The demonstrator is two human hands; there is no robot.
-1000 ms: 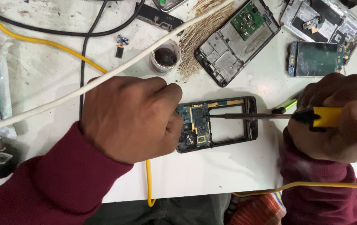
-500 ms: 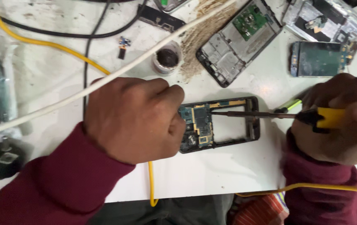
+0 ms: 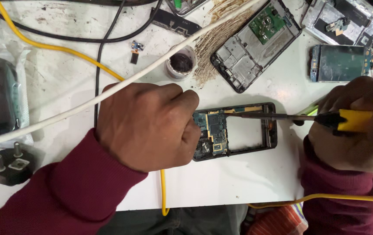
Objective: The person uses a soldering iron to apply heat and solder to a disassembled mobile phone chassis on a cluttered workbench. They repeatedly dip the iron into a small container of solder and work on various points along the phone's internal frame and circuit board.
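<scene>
An opened phone frame (image 3: 270, 130) with a blue-green circuit board (image 3: 212, 132) lies in the middle of the white table (image 3: 221, 178). My left hand (image 3: 147, 124) is closed over the frame's left end and pins it down. My right hand (image 3: 360, 124) grips a screwdriver with a yellow-and-black handle (image 3: 347, 120). Its metal shaft (image 3: 260, 115) lies across the frame's upper edge, with the tip near the board's top.
Another stripped phone chassis (image 3: 256, 43) and two more phone parts (image 3: 341, 63) (image 3: 347, 19) lie at the back right. A small round pot (image 3: 180, 63), a fibrous brush (image 3: 212, 39), white (image 3: 86, 104), yellow (image 3: 56, 48) and black cables, and a black plug (image 3: 10, 165) crowd the left.
The view has shifted slightly. Both hands hold the same grips; the screwdriver shaft stays on the frame's upper edge.
</scene>
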